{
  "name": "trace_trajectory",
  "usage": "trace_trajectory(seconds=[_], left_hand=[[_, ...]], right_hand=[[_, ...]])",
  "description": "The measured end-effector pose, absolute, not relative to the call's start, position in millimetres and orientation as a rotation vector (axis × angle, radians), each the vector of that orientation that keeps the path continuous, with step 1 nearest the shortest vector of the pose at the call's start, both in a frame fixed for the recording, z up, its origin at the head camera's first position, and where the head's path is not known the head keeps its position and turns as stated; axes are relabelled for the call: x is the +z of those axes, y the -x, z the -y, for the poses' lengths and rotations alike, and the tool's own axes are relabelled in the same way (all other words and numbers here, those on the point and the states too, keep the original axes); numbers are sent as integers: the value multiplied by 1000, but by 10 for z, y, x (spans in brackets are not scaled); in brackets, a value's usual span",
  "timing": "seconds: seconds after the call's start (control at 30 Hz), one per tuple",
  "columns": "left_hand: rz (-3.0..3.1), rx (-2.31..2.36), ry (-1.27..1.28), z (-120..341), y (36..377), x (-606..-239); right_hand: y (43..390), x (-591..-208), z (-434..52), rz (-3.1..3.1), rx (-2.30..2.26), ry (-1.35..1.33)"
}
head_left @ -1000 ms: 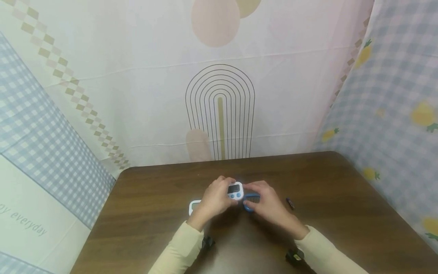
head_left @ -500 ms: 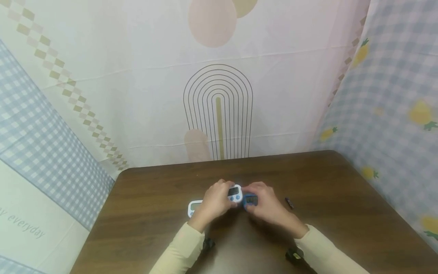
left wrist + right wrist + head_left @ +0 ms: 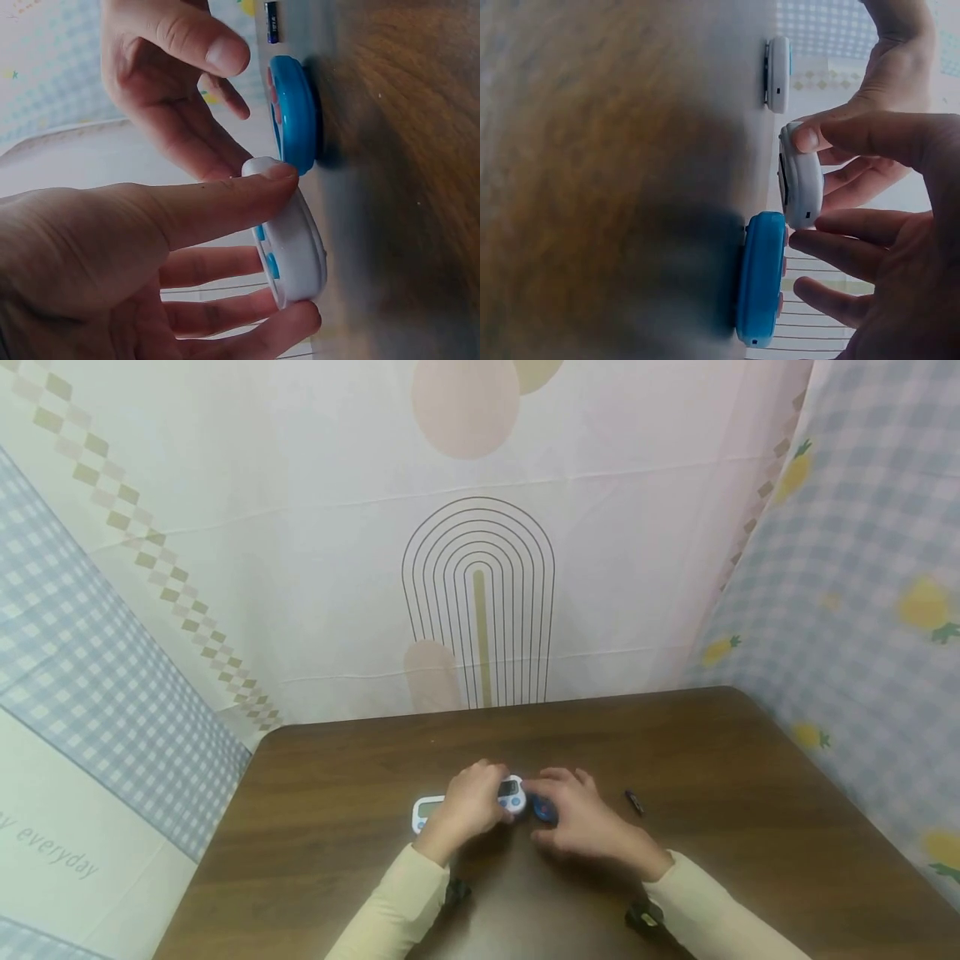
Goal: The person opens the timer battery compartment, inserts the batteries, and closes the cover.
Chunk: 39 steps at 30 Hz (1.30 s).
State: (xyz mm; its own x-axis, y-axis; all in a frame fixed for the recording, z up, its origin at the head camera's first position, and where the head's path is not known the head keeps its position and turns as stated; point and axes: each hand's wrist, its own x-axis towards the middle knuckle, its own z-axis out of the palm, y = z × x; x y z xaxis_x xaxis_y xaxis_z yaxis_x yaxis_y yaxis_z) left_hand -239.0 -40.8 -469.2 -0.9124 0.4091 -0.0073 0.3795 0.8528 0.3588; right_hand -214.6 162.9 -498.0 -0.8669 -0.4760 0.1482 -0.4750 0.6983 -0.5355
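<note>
My left hand (image 3: 468, 803) pinches the white timer (image 3: 512, 793); right hand (image 3: 581, 818) hovers relaxed over the blue timer (image 3: 545, 810) at its 3 o'clock on the bench (image 3: 750, 827).

Looks like a makeshift recording corner in a home: dark wood tabletop (image 3: 360, 827) boxed in on three sides by hung printed cloths (image 3: 315, 527), pastel arches behind, blue gingham (image 3: 82, 652) at left, pineapple check (image 3: 870, 577) at right. Small timers (image 3: 512, 793) on top.
</note>
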Motion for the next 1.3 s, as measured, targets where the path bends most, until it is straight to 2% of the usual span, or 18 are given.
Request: trace_trajectory(seconds=[1.3], left_hand=[[-2964,370,-618,391,2392,-4815]], right_hand=[[2100,-5026,-1597,-2799,-690,905]])
